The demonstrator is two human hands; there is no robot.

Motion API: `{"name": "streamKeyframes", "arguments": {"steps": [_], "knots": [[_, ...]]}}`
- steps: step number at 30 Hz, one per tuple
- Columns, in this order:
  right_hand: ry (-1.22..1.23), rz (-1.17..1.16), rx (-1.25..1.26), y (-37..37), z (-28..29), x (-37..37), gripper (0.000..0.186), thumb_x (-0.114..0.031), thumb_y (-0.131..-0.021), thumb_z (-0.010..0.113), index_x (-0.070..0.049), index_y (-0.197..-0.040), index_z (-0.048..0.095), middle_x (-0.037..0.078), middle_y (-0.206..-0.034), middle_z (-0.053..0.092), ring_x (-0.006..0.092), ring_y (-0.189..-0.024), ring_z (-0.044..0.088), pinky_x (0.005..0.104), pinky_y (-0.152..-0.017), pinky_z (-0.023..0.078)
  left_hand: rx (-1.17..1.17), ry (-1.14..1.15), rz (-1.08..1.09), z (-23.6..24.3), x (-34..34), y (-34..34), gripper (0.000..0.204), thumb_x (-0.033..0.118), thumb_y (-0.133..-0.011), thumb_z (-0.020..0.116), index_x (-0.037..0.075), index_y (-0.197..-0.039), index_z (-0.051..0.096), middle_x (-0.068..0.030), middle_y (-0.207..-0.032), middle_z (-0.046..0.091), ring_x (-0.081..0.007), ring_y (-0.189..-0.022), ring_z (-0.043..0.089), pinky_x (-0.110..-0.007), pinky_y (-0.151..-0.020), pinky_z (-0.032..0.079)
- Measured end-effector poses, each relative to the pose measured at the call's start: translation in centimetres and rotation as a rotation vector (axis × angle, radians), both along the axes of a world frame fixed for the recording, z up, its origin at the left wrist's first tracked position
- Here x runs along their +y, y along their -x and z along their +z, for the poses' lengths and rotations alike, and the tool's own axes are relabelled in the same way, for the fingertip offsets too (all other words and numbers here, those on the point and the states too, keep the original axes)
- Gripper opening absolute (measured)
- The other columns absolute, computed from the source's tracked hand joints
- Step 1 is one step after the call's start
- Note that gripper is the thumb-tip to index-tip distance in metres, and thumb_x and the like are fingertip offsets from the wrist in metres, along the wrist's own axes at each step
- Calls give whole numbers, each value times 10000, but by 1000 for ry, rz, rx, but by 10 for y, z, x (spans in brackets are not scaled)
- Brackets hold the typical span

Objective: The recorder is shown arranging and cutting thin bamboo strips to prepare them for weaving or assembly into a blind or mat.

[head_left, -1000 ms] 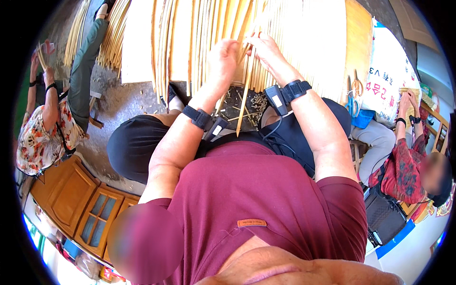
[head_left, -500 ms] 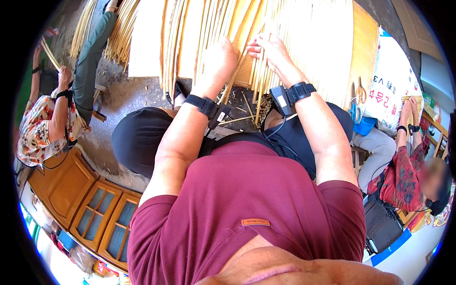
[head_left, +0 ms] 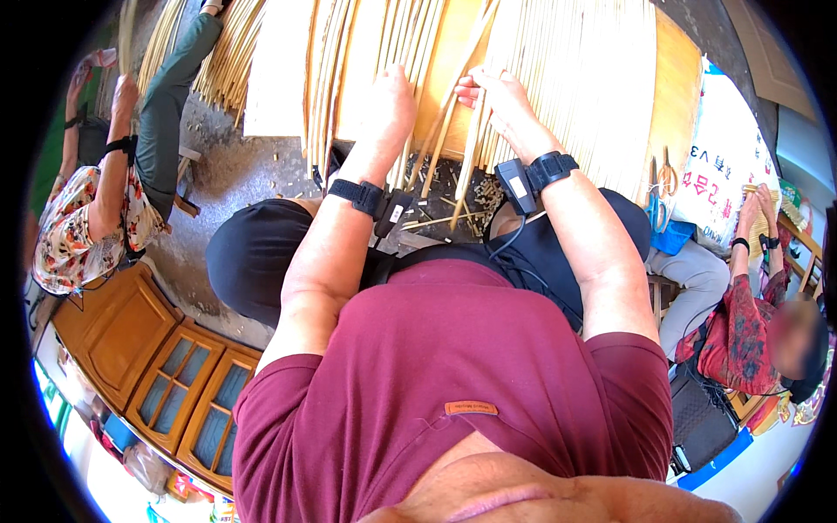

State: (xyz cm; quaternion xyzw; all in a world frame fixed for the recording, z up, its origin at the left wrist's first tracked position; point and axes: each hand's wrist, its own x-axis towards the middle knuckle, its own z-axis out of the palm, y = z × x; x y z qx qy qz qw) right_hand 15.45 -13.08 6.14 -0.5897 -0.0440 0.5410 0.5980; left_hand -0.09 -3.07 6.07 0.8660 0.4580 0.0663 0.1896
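Note:
Long, thin, pale wooden sticks [head_left: 558, 78] lie side by side across a board [head_left: 676, 61]. My left hand [head_left: 394, 105] is closed above a group of these sticks near the board's middle; its fingertips are hidden, so what it grips cannot be made out. A short gap to the right, my right hand [head_left: 501, 98] has its fingers curled round a thin stick [head_left: 472, 161] whose near end sticks out past the board's edge. A few slanting sticks [head_left: 429, 144] lie between my hands. Black straps with small boxes sit on both my wrists.
Stick offcuts litter the floor [head_left: 218, 166]. Scissors [head_left: 660, 187] and a white printed sack [head_left: 728, 157] are at the right. A person [head_left: 105, 209] handles sticks at the left; another person [head_left: 741, 331] holds sticks at the right. A wooden cabinet [head_left: 166, 375] stands at the left.
My left hand has moved a little left and down, widening the gap to my right hand. Slanting sticks between them have shifted. The person at the left has raised their sticks.

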Motion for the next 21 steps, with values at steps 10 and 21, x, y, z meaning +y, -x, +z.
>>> {"name": "streamKeyframes", "arguments": {"steps": [10, 21], "knots": [[-86, 72, 69, 1, -8, 5, 208, -139, -947, 498, 21, -1076, 525, 152, -1027, 613, 239, -973, 634, 315, -815, 538, 300, -28, -4, 7, 1, -9, 169, 180, -849, 556, 25, -905, 592, -180, -837, 678, -308, -782, 682, -396, -692, 539], [-181, 59, -19, 14, 9, 11, 157, -96, -924, 538, 17, -1032, 547, 119, -916, 627, 218, -821, 642, 331, -756, 552, -149, 38, -158, -1, 11, 5, 205, 264, -860, 610, 66, -865, 663, -169, -850, 669, -329, -802, 654, -421, -731, 515]]}}
